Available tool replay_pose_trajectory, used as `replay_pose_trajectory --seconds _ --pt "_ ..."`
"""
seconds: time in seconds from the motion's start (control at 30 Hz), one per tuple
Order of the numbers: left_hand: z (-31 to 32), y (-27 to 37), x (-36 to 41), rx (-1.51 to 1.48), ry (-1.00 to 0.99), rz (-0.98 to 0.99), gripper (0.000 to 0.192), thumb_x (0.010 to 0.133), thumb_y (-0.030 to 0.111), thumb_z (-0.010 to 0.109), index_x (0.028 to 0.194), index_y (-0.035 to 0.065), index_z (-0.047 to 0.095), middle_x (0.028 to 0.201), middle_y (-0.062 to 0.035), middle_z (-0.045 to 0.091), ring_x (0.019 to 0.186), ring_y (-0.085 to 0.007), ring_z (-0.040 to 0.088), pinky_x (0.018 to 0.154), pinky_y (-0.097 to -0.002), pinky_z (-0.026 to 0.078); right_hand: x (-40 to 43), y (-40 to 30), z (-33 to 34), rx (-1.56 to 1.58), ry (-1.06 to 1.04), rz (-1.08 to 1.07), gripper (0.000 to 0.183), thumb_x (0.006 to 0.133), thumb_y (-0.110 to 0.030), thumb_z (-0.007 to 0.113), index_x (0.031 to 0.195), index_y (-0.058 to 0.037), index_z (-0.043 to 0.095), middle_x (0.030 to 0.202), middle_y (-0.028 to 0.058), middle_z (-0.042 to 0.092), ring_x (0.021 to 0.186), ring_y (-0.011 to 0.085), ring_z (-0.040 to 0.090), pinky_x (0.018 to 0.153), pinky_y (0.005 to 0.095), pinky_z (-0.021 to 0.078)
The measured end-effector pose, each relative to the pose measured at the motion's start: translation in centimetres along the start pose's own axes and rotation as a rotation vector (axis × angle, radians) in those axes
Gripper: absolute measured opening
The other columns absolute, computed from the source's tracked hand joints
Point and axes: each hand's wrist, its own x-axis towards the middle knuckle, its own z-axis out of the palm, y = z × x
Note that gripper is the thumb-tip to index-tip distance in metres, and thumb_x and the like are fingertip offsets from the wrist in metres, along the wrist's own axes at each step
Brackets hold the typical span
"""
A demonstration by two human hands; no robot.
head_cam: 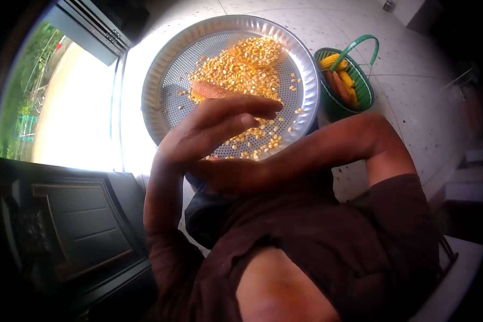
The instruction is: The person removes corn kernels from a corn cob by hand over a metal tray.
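Note:
A round perforated metal tray (312, 96) with a fluted wall holds loose corn kernels (241, 74). On them lies a reddish, mostly bare corn cob (209, 89), its right end hidden behind my left hand (221, 124). That hand is over the tray's near part, fingers stretched to the right, thumb apart, with nothing visible in it. Crossing from the right below it, my right hand (235, 173) is in shadow; its fingertips lie near my left wrist and its grip is unclear. A see-through orange-tinted dish (283, 52) of kernels sits at the tray's far side.
Right of the tray, a green woven basket (370, 94) with a raised handle holds several cobs, some yellow with kernels, some reddish. Pale tiled floor (406, 92) surrounds both. To the left are a bright doorway and a dark panelled door (84, 221). My legs are under the tray's near edge.

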Motion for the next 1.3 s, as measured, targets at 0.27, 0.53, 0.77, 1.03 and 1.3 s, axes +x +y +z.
replay_pose_trajectory --seconds 0.27,0.53,0.77,1.03,1.3 --pt "9.2 3.1 1.8 0.560 -0.104 0.086 0.088 0.095 0.032 0.066 0.158 -0.0026 0.014 0.158 -0.0317 0.026 0.143 -0.0429 0.037 0.119 -0.0438 0.031 -2.0 1.4 -2.8 -0.129 0.055 -0.241 0.029 0.100 -0.019 0.051 0.123 -0.0021 0.059 0.122 0.0144 0.063 0.113 0.0271 0.059 0.101 0.0392 0.0444" --pt "7.8 4.1 -0.9 0.843 0.054 0.208 0.049 0.091 0.009 0.063 0.136 -0.0079 0.050 0.142 -0.0297 0.048 0.128 -0.0439 0.053 0.108 -0.0449 0.044 -2.4 6.9 -2.1 0.378 0.034 -0.113 0.038 0.098 -0.023 0.049 0.126 0.0002 0.058 0.134 0.0215 0.058 0.131 0.0354 0.051 0.116 0.0480 0.0356" --pt "0.7 2.2 -1.5 0.352 0.506 0.037 0.023 0.101 0.018 0.060 0.095 -0.0009 0.072 0.094 -0.0105 0.069 0.085 -0.0168 0.067 0.069 -0.0317 0.055 -2.9 11.9 4.5 0.339 -0.030 0.606 0.034 0.089 -0.029 0.064 0.111 -0.0036 0.060 0.104 0.0114 0.058 0.092 0.0264 0.058 0.078 0.0409 0.0498" --pt "-2.6 -3.3 -0.9 -0.895 0.457 0.280 0.023 0.108 0.023 0.047 0.101 0.0050 0.058 0.102 -0.0086 0.056 0.081 -0.0136 0.052 0.074 -0.0260 0.047 -2.3 11.6 9.3 0.304 -0.190 0.738 0.035 0.092 -0.036 0.064 0.108 -0.0053 0.063 0.105 0.0135 0.060 0.103 0.0289 0.059 0.086 0.0430 0.0496" --pt "-1.2 -4.4 0.8 -1.018 0.370 0.394 0.017 0.104 0.024 0.056 0.101 0.0070 0.061 0.095 -0.0020 0.049 0.079 -0.0117 0.044 0.070 -0.0244 0.041 -1.6 11.3 10.6 0.427 -0.136 0.819 0.041 0.088 -0.035 0.067 0.113 -0.0023 0.062 0.116 0.0161 0.058 0.113 0.0299 0.055 0.101 0.0431 0.0436"
